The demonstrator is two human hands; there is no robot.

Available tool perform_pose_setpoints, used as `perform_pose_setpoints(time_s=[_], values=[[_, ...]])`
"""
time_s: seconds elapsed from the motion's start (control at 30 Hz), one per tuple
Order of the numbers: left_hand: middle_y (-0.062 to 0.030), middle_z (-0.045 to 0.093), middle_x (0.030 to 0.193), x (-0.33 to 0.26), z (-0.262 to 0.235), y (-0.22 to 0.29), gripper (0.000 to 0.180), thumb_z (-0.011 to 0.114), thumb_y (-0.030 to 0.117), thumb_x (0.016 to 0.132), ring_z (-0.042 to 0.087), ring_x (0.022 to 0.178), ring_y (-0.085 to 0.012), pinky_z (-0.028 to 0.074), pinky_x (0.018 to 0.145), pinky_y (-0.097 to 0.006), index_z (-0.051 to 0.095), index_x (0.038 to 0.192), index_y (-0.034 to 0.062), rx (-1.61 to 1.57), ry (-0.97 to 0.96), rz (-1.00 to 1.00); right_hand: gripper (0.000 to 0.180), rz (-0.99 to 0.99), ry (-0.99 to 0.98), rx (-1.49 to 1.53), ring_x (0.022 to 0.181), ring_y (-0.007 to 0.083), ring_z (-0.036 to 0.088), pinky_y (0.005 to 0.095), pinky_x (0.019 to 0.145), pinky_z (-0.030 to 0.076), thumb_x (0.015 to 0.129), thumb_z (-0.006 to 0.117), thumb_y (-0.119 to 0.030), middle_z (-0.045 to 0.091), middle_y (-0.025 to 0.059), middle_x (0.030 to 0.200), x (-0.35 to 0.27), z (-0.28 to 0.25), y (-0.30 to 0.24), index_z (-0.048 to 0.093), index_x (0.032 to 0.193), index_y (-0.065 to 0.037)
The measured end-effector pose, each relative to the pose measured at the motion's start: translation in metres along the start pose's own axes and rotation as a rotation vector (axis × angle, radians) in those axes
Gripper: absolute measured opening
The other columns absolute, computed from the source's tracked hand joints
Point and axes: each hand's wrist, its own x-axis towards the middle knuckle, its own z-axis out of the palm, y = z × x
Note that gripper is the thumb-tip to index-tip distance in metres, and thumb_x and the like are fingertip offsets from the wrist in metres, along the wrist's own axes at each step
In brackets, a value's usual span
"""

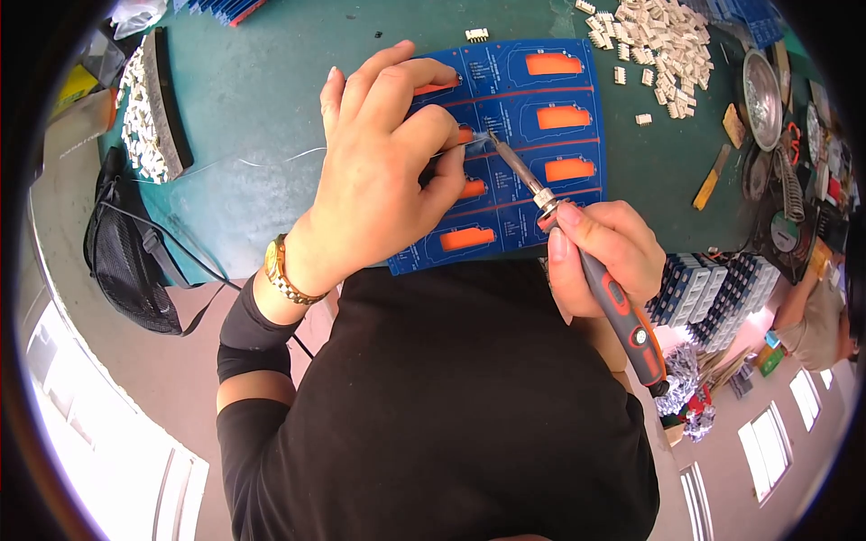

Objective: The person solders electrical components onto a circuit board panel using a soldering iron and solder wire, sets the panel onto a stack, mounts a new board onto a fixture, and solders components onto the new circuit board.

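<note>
A blue circuit board panel [532, 144] with orange windows lies on the green table in front of me. My right hand [609, 252] is closed round a grey and orange soldering iron [618, 311]. The iron slants up and left, its tip at the middle of the panel. Over the panel's left part, my left hand [388, 162] pinches a thin strand of solder wire [307, 153] between thumb and forefinger. One end of the wire meets the iron's tip, where a little smoke shows; the other trails left across the table. One white connector [476, 35] lies just beyond the panel.
A heap of white connectors [667, 54] lies at the back right, with more small white parts [144, 126] beside a dark curved strip at the left. A metal dish [762, 99] and a coiled-spring iron holder [789, 185] stand right. A black mesh bag [131, 261] hangs by the left edge.
</note>
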Motion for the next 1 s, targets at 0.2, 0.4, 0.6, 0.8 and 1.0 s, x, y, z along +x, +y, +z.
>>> perform_pose_setpoints(time_s=[0.2,0.4,0.6,0.8,1.0], values=[[-0.0060,0.061,0.105,-0.002,-0.011,-0.006,0.015,0.070,0.001,0.070,0.055,0.106,-0.0302,0.040,0.090,-0.052,0.061,0.079,0.0076,-0.046,0.105,0.029,0.028,-0.042,0.042,0.034,0.051,0.0157,0.058,0.0228,0.047,0.047,0.065,0.068,0.009,0.062,0.0089,0.067,-0.004,0.002,0.004,0.069,0.093,0.003],[-0.0062,0.060,0.083,-0.019,-0.036,-0.021,0.012,0.067,-0.001,0.085,0.050,0.064,-0.0095,0.038,0.057,-0.019,0.060,0.094,-0.0021,-0.506,0.441,-0.027,0.032,-0.017,0.032,-0.044,0.061,0.0174,0.061,0.0253,0.058,0.050,0.074,0.068,0.003,0.067,0.0118,0.077,-0.008,-0.010,-0.001,0.063,0.106,0.004],[-0.0042,0.051,0.082,-0.023,-0.058,0.002,0.004,0.051,0.004,0.090,0.042,0.071,-0.0098,0.034,0.065,-0.022,0.053,0.089,-0.0002,-0.972,0.090,-0.240,0.032,0.023,0.089,-0.043,0.064,0.0180,0.063,0.0259,0.059,0.051,0.076,0.070,0.000,0.068,0.0119,0.079,-0.011,-0.008,0.002,0.063,0.107,0.001],[-0.0096,0.055,0.082,-0.023,-0.057,0.031,0.006,0.058,0.004,0.087,0.048,0.073,-0.0148,0.037,0.067,-0.026,0.057,0.089,-0.0024,-0.792,-0.028,-0.025,0.045,0.233,0.207,0.371,0.060,0.0116,0.062,0.0214,0.053,0.049,0.082,0.075,-0.025,0.069,0.0127,0.080,-0.021,0.007,-0.006,0.060,0.114,0.003],[-0.0079,0.056,0.077,-0.025,-0.032,0.047,0.013,0.068,-0.007,0.076,0.057,0.070,-0.0217,0.048,0.062,-0.030,0.064,0.085,0.0013,-0.732,-0.002,0.033,0.042,0.107,0.081,0.555,0.061,0.0145,0.063,0.0222,0.052,0.050,0.082,0.074,-0.021,0.068,0.0189,0.086,-0.027,0.006,-0.011,0.056,0.116,-0.002]])
